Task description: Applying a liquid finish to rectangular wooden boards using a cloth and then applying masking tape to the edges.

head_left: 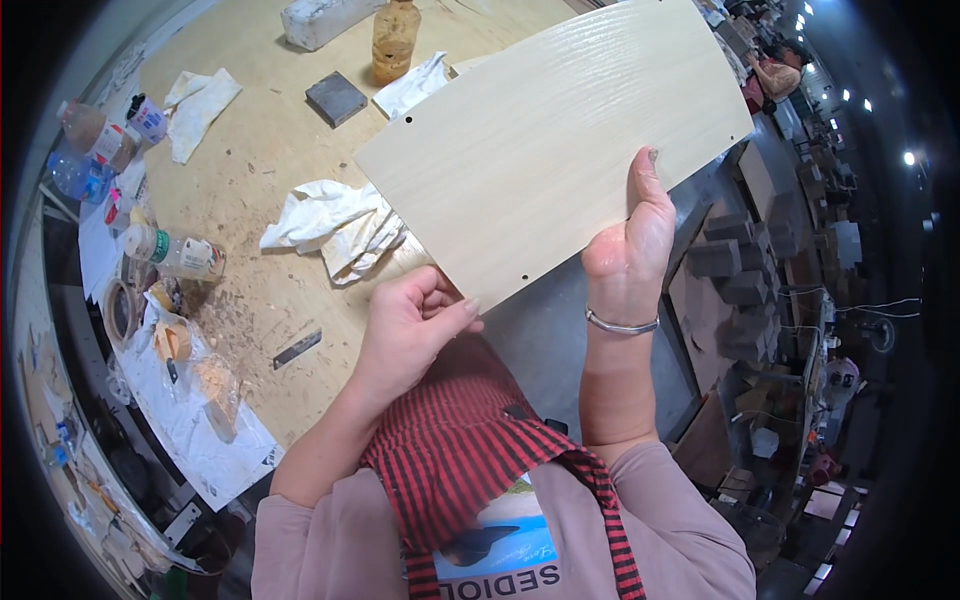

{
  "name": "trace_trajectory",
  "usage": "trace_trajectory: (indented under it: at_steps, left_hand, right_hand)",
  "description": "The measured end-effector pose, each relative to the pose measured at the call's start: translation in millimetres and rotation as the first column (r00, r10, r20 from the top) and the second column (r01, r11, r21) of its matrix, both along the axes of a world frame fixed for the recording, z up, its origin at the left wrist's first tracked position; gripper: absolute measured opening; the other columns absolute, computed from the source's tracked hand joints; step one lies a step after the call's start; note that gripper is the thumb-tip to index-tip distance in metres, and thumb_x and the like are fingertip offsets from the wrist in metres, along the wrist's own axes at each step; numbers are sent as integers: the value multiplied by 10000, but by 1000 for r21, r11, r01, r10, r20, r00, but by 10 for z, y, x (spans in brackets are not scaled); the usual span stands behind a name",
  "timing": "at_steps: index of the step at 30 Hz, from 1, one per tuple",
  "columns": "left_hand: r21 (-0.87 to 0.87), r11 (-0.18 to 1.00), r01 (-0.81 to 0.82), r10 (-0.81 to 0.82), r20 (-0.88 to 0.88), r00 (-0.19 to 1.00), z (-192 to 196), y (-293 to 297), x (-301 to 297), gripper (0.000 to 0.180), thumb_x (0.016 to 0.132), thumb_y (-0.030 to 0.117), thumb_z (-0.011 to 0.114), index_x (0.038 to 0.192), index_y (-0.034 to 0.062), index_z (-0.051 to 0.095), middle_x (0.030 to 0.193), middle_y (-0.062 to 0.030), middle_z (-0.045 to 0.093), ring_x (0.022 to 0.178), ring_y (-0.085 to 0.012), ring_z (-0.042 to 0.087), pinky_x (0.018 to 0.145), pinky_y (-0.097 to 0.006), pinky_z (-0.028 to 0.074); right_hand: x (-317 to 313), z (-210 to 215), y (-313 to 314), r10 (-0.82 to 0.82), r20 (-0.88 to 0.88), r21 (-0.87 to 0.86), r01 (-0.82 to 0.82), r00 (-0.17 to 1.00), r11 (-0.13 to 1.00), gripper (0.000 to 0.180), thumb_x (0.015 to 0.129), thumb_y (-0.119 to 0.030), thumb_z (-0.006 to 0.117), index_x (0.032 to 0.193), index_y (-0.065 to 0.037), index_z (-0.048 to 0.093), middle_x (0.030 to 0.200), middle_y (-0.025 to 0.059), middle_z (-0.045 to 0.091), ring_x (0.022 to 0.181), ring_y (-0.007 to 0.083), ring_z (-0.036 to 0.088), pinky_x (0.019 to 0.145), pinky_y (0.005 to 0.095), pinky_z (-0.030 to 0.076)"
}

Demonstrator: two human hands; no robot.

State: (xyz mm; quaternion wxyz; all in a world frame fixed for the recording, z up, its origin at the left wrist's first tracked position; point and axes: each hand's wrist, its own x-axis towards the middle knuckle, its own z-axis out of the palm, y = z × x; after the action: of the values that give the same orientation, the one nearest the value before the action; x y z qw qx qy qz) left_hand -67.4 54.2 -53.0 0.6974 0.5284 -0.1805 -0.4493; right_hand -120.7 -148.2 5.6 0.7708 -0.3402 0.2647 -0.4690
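Here we are holding one pale board (545,140), partly over the table (275,110) — our left hand (415,322) pinching the near corner, our right hand (632,235) gripping the near long edge, thumb on top, fingers hidden underneath. Beside it, one crumpled cloth (335,225) is lying.

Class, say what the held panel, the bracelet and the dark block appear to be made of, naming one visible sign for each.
Panel: probably wood or veneer, smooth with a slight sheen; fine grain and reflected light show. Bracelet: likely polished metal, given its silvery highlights. Dark block: grey, matte-looking, perhaps stone or abrasive; the look leaves this open.
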Motion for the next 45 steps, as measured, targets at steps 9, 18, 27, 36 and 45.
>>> trace_trajectory:
  at_steps: [9,18,27,36,45]
  left_hand:
    - [-6,1000,15,-15,-45,999,-6,33,-16,166,876,9,603,988,-114,603,888,-155,673,760,-186,680,720,-285,565]
    - [-100,994,42,-56,-139,989,-67,84,-33,149,875,-11,598,981,-114,608,881,-192,671,750,-223,684,698,-291,572]
    - [-50,999,18,-19,-34,999,45,64,-100,120,868,-17,621,949,-105,611,827,-184,673,683,-203,673,628,-276,568]
    - [-111,939,-324,341,220,914,-375,6,456,380,1016,226,417,820,-27,624,756,-117,670,624,-163,634,643,-288,543]
    - [321,748,-582,-44,897,439,-1188,-70,1151,425,787,52,636,1211,75,608,1115,-144,617,1068,-291,541,922,-395,427]
  right_hand:
    - [-33,-1,48,-21,-23,-11,21,1000,1000,402,955,-219,560,1299,-28,478,1288,99,547,1171,266,531,1010,454,430]
    - [-19,-152,-110,82,-91,112,-71,992,991,376,979,-213,513,1304,-29,473,1291,121,546,1166,286,539,1012,458,436]
    - [-21,-428,-177,258,-98,442,-190,961,877,393,988,-227,485,1333,-46,437,1297,165,537,1173,330,538,1019,494,428]
    - [-99,-461,-258,202,-61,393,-163,977,905,394,993,-233,471,1330,-32,439,1303,168,535,1170,336,539,1022,482,426]
    - [-335,-492,-422,59,-131,27,-56,990,998,388,980,-146,499,1319,24,416,1273,148,531,1139,281,549,975,417,468]
